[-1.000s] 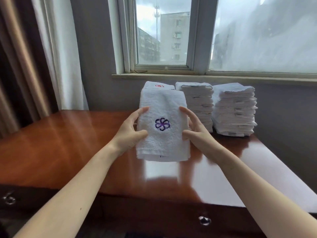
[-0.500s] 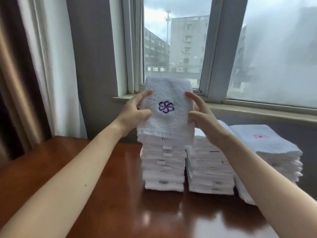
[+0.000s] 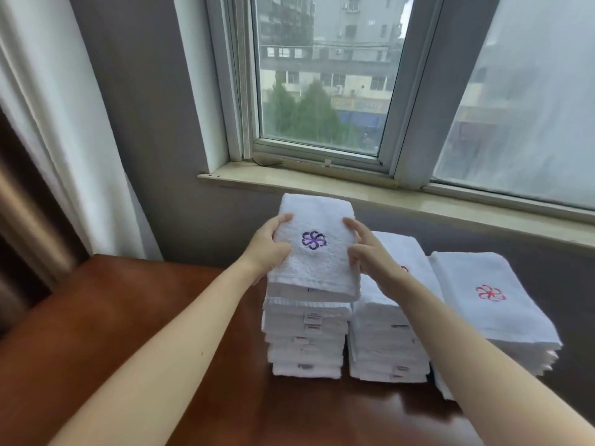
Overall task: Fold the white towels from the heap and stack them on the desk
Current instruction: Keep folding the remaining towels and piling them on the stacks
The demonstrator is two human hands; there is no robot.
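Just below the centre of the frame, a folded white terry towel [image 3: 317, 272] with a purple flower stitched on its top face lies flat at the top of the left stack of folded white towels [image 3: 306, 341]. Its near edge is directly over the layer beneath (whether its full weight has settled there cannot be told). Both hands have hold of it. The left hand [image 3: 269, 252] clasps the towel's left edge, its digits bent over the top face and round the side. The right hand [image 3: 370, 257] clasps the right edge in like manner, its fingers curled onto the cloth beside the flower. Just to the right of that stack stands a middle stack of folded white towels [image 3: 386, 346], partly hidden by the right forearm. Further right is a third stack of folded white towels [image 3: 492, 320], whose top one bears a red flower. All three stand on the glossy reddish-brown wooden desk [image 3: 106, 317], close to the grey wall under the pale stone windowsill [image 3: 322, 183]. A white curtain [image 3: 54, 123] hangs at the upper left.
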